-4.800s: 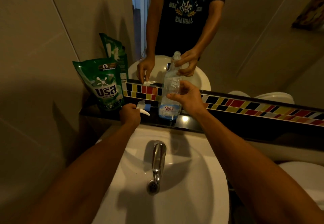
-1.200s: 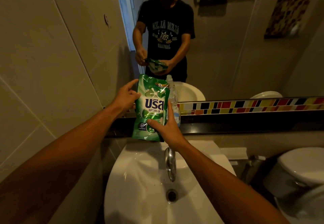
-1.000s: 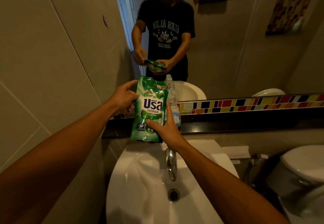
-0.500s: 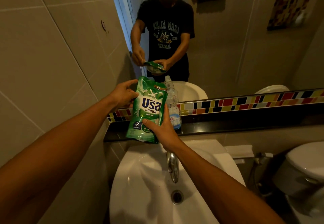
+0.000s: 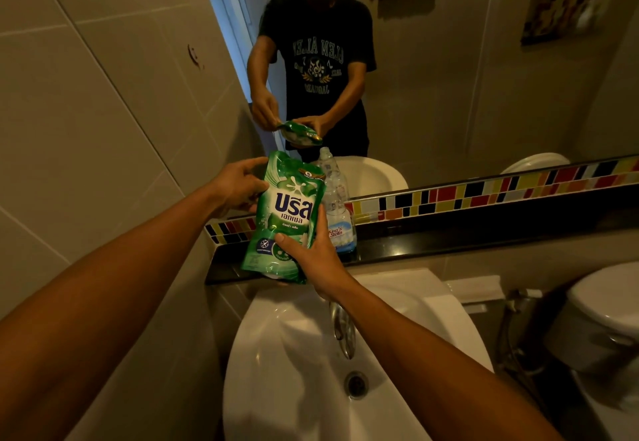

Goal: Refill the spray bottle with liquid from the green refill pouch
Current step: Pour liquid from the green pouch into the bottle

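Held upright above the near edge of the black counter [image 5: 449, 236], just over the white sink [image 5: 294, 371]: the green refill pouch [image 5: 283, 216], printed side facing the camera. Grasped from two places. At the upper left corner, the left hand [image 5: 238, 186], fingers [image 5: 252, 164] curled around the top edge, thumb at the pouch's side. At the lower right part, the right hand [image 5: 311, 254], thumb pressed flat on the front print, other fingers hidden behind the pouch. Both hands closed on the pouch, none released.

Standing directly behind the pouch and a little to its right, on the counter: the spray bottle [image 5: 337, 209], clear plastic with a blue and white label, neck open with no spray head on it. Impossible to tell if pouch and bottle are touching. Low level of liquid visible in the bottle's bottom part.

Behind the counter, a strip of coloured mosaic tiles [image 5: 484, 191] and a mirror [image 5: 449, 77] showing the same grip from the other side. Below the right forearm, a chrome tap [image 5: 342, 333] pointing toward the drain [image 5: 356, 383]. At far right, a toilet [image 5: 605, 319].
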